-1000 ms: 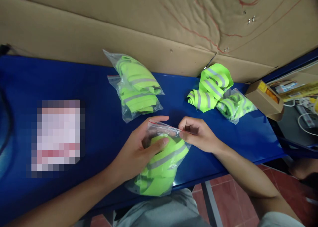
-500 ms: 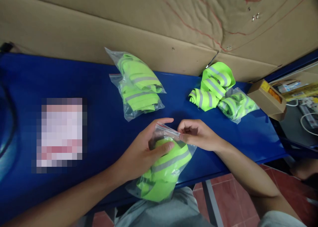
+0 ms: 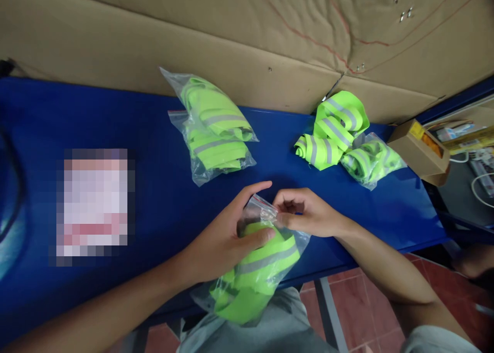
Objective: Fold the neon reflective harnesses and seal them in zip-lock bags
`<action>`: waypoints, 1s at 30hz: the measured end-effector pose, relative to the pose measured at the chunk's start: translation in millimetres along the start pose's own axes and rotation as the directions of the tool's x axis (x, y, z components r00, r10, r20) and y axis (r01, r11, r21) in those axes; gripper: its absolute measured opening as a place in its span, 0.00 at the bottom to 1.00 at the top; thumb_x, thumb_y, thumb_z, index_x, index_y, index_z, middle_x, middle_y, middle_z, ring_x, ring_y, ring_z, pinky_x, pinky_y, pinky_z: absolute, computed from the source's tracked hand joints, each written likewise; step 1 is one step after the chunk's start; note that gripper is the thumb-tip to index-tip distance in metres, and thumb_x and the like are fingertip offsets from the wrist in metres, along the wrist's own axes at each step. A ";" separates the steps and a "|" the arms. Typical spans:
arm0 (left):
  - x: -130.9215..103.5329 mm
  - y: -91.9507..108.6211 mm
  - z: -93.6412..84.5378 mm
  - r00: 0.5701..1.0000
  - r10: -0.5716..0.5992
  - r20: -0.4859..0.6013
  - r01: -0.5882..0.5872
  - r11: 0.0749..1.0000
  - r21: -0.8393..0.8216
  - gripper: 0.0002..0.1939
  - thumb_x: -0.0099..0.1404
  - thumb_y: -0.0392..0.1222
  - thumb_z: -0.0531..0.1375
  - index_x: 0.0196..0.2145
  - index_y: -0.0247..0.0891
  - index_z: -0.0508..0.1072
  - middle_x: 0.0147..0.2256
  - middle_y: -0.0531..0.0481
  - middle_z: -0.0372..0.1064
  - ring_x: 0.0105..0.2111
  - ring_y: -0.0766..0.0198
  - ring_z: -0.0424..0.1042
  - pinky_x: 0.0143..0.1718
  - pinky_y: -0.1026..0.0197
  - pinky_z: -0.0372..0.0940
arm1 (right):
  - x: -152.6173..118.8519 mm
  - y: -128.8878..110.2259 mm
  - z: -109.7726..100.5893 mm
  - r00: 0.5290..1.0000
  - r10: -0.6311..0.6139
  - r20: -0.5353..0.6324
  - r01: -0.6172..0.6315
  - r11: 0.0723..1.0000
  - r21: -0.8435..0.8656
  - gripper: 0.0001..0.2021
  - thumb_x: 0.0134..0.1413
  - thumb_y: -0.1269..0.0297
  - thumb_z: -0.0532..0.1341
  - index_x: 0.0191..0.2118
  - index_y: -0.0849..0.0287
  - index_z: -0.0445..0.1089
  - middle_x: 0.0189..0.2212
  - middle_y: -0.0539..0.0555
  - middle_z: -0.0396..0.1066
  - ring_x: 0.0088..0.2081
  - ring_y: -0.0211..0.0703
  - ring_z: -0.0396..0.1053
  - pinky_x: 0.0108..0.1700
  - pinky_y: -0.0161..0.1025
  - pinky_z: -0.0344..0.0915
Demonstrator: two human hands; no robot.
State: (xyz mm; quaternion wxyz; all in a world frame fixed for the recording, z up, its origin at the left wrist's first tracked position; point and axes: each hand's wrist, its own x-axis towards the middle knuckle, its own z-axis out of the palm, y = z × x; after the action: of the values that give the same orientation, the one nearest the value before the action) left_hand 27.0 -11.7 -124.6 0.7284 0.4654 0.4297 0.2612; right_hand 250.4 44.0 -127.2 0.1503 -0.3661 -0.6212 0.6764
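Left hand [image 3: 227, 240] moved nearer right hand [image 3: 309, 214] | clear bag [image 3: 259, 205]: green strap [image 3: 266, 260]

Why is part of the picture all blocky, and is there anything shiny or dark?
Head view: big square blocks hide the details of the pale patch on the blue table; head view: whitish glints show on the clear bag held in the left hand and right hand; head view: the lower right corner is dim, so details there are hard to tell.

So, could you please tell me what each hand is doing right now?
Left hand: holding the nearest clear bag, thumb in front.
Right hand: closed, pinching that bag's top edge.
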 end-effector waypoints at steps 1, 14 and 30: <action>-0.1 0.1 0.2 1.000 -0.006 0.005 0.006 1.000 0.004 0.42 0.70 0.53 0.64 0.74 0.47 0.50 0.24 0.63 0.55 0.20 0.71 0.48 0.20 0.68 0.47 | -0.1 0.9 0.6 1.000 -0.004 0.007 0.004 1.000 -0.005 0.07 0.57 0.65 0.66 0.33 0.61 0.69 0.24 0.45 0.64 0.26 0.30 0.59 0.28 0.30 0.56; -2.0 -4.5 1.0 0.999 -0.035 0.037 0.032 0.996 0.088 0.48 0.68 0.49 0.65 0.77 0.52 0.44 0.46 0.46 0.78 0.29 0.66 0.70 0.29 0.65 0.63 | -0.1 -1.9 8.1 0.999 -0.007 0.031 0.007 1.000 0.002 0.05 0.58 0.68 0.65 0.34 0.61 0.69 0.25 0.45 0.65 0.27 0.31 0.61 0.29 0.30 0.59; -2.6 -6.1 3.5 1.000 0.024 0.017 -0.027 0.985 0.169 0.48 0.67 0.45 0.64 0.77 0.48 0.45 0.41 0.48 0.79 0.30 0.62 0.74 0.29 0.64 0.66 | -2.9 7.9 18.5 0.981 -0.194 -0.001 0.191 0.966 -0.177 0.07 0.69 0.61 0.63 0.40 0.59 0.69 0.28 0.46 0.67 0.28 0.31 0.64 0.31 0.31 0.61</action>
State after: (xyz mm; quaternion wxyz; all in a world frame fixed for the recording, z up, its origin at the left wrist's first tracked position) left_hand 28.6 -18.0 -128.4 0.6861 0.5329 0.4388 0.2296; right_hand 241.7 27.1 -134.6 0.1881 -0.3222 -0.7096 0.5978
